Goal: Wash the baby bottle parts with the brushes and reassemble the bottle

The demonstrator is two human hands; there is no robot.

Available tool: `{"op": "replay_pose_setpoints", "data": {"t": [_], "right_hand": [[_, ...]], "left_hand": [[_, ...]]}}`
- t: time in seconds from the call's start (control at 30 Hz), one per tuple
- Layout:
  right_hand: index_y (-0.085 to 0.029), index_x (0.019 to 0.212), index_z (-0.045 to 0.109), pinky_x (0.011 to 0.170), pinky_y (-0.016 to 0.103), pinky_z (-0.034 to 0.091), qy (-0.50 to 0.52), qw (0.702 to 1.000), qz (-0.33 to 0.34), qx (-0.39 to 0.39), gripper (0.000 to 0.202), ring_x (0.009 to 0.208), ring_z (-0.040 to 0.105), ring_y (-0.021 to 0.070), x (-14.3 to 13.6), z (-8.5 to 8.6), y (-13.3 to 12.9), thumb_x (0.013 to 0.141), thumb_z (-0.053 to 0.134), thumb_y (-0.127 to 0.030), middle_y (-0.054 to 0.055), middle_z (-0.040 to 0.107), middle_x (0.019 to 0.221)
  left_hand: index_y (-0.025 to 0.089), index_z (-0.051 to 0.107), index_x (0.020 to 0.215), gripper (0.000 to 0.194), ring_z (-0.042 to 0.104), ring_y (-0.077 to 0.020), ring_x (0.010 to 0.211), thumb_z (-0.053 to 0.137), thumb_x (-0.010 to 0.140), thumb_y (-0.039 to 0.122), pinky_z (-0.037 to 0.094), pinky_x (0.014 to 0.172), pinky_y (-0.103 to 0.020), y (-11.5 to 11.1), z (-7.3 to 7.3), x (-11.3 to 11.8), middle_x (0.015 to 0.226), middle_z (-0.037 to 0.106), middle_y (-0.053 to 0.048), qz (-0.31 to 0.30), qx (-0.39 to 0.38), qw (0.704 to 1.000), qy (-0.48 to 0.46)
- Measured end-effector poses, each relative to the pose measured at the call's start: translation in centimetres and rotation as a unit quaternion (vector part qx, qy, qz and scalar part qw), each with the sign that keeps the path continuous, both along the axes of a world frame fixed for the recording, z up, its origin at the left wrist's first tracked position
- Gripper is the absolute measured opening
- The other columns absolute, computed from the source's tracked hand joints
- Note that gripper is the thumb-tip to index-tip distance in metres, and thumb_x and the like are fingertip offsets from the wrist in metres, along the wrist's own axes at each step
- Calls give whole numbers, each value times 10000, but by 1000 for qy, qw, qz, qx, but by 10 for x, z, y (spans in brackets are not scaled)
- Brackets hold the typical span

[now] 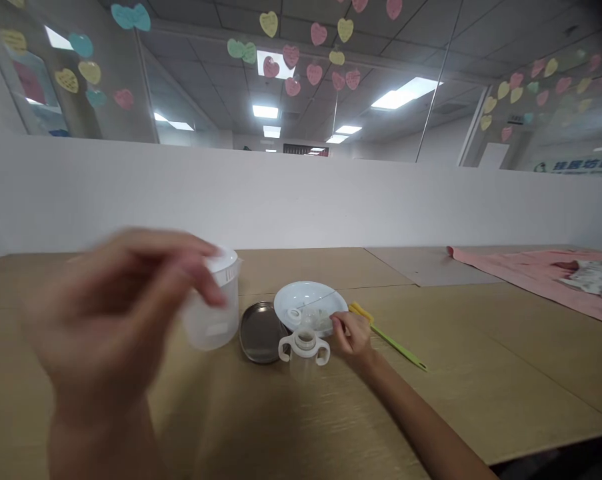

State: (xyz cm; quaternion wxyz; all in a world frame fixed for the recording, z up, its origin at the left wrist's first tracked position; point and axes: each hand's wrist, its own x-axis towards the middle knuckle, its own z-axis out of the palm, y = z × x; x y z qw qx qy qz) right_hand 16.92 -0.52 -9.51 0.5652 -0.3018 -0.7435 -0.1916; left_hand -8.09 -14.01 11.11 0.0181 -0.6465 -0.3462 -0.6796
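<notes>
My left hand (111,313) is raised close to the camera and smeared by motion. Its thumb and forefinger look apart, with nothing seen between them, in front of a translucent plastic tub (213,320) with a white rim. At the right side of a white bowl (285,297), my right hand (353,333) has its fingers curled together; what they hold, if anything, I cannot make out. Small clear and white bottle parts (311,318) lie inside the bowl. Before it stands a clear baby bottle (305,350) with two white handles and an uncovered neck.
A dark metal tray (261,337) lies between tub and bowl. Beyond my right hand rests a bottle brush (395,347) with a yellow head and green handle. Pink cloth (521,267) covers the table's far right. A white partition (301,200) rises behind the table.
</notes>
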Motion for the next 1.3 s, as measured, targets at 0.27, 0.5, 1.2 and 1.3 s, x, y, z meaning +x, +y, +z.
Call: {"op": "replay_pose_setpoints", "data": {"t": [0.27,0.5,1.2,1.3], "right_hand": [[-160,875,631,588,264,367,-24,851,-344,-395,365,692,608,183,65,23,24,868,354,-399,99,663,773],[-153,956,651,618,278,427,-165,705,-333,-604,436,846,641,248,80,13,34,630,652,-442,142,669,965],[-145,985,642,591,250,401,-97,707,-367,-597,278,869,649,233,107,3,49,771,503,-256,142,677,971],[-160,947,652,581,248,393,-92,717,-362,-589,252,859,648,227,105,2,49,777,490,-248,128,683,949]], "left_hand": [[181,655,831,285,589,-159,710,376,875,226,392,598,-244,85,-61,80,798,677,-45,-53,-201,853,479],[179,536,536,343,445,-138,519,386,816,310,282,506,-244,156,-116,97,561,533,-18,-149,-368,812,428],[170,548,620,502,467,-149,574,362,784,606,361,559,-255,168,-139,92,635,533,-25,-216,-482,800,285],[184,463,559,390,419,-138,552,462,742,528,311,524,-246,171,-141,93,565,459,11,-202,-462,799,326]]}}
